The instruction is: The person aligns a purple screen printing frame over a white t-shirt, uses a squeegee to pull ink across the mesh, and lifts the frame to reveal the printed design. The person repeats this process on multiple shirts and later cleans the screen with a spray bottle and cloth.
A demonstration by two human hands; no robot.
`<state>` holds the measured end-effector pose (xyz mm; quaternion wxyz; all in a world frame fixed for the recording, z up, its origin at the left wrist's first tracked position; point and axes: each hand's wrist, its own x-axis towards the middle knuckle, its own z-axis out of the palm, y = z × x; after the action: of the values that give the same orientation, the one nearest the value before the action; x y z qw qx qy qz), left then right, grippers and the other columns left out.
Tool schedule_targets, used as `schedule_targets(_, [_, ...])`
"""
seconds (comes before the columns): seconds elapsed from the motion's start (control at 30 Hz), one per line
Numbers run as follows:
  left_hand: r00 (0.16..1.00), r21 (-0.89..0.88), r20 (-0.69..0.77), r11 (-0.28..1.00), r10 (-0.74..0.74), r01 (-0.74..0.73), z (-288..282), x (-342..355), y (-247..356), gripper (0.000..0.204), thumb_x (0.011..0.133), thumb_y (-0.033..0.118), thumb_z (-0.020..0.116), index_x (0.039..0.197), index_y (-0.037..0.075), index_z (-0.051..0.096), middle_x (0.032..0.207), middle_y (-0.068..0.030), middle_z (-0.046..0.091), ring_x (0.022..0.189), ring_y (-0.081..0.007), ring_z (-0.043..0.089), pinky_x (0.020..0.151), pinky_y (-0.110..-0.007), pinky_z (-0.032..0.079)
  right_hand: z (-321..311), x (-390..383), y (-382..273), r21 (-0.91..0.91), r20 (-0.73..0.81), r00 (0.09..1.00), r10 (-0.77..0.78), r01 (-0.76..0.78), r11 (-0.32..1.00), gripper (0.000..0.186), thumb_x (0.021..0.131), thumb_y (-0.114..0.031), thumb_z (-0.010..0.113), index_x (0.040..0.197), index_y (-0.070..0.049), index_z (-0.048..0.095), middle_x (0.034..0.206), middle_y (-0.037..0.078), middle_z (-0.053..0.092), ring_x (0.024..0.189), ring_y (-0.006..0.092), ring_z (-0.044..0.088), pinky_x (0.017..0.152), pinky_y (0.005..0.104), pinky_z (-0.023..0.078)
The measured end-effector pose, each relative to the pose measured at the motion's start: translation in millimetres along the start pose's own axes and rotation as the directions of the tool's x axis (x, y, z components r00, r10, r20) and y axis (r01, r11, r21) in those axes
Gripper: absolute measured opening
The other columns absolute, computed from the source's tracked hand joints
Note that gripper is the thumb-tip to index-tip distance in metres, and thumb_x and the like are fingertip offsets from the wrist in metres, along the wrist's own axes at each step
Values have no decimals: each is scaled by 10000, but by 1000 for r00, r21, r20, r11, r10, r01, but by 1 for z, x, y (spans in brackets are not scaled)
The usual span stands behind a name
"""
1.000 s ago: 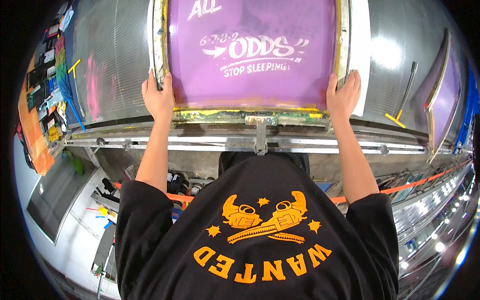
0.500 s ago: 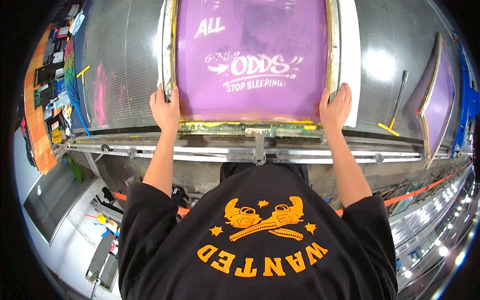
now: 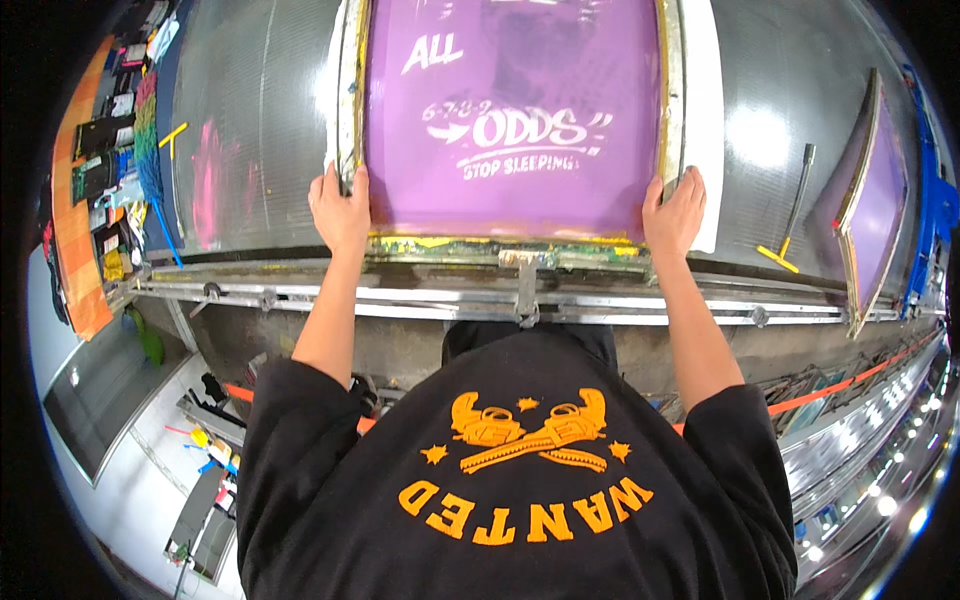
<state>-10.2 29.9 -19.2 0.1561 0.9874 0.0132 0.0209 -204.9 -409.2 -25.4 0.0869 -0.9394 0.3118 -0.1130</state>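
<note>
A screen-printing frame [image 3: 430, 243] with a purple mesh [image 3: 520, 195] and pale lettering lies flat in front of me, its far end outside the view. My left hand [image 3: 342, 212] grips the frame's left side near the close corner, thumb on the inner edge and fingers over the outer one. On the opposite side my right hand [image 3: 674, 215] holds the frame the same way. White material [image 3: 704, 120] shows from under the frame at both sides. A metal bracket [image 3: 524, 285] joins the frame's near edge to the rail.
The dark long table [image 3: 265, 110] carries pink stains at left. A metal rail [image 3: 420, 307] runs along its near edge. To the right lie a yellow-ended squeegee-like tool [image 3: 785, 250] and a second purple screen [image 3: 880, 210]. A colourful duster [image 3: 148, 150] and an orange board [image 3: 82, 230] are at left.
The view has shifted slightly, so the frame and both hands appear a little farther right. Both hands keep the same grip on the frame's sides.
</note>
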Motion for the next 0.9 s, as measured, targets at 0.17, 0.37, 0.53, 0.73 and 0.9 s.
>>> schedule_targets(0.17, [1000,-5,3,1000,2,-2,0,8,3,647,931,489,671,1354,2,616,1262,-196,615,1225,-378,551,1034,-471,458,1,-1,1,11,-40,999,-22,22,1000,575,940,-315,656,1274,137,538,1373,297,539,1311,439,492,1123,498,397])
schedule_targets(0.37, [991,-174,-93,978,101,-116,-8,20,3,504,886,417,735,1071,-51,699,992,-203,667,968,-401,640,889,-466,489,15,8,15,101,-94,993,-68,78,992,576,905,-326,723,1216,137,579,1271,302,605,1224,454,553,1058,505,443])
schedule_targets(0.53, [998,-281,11,958,54,-48,-31,13,9,450,880,379,752,1033,-41,706,974,-183,663,925,-367,642,850,-447,496,-9,19,16,147,-93,995,-45,58,988,568,884,-326,757,1191,126,603,1202,283,654,1137,456,607,983,526,479])
schedule_targets(0.73, [999,-396,-28,917,34,-42,-11,-2,9,511,888,385,756,1156,-45,687,1091,-177,654,1032,-331,629,938,-423,484,-7,4,26,166,-211,976,-45,81,983,545,904,-326,747,1224,92,604,1249,250,632,1178,419,576,1022,495,448])
schedule_targets(0.9, [990,-302,-134,950,37,-77,-8,-6,3,613,901,398,745,1248,-97,644,1214,-208,649,1144,-352,615,994,-418,473,-6,-1,21,197,-286,956,-60,120,973,517,892,-287,752,1227,73,595,1258,249,622,1170,428,573,1011,495,451])
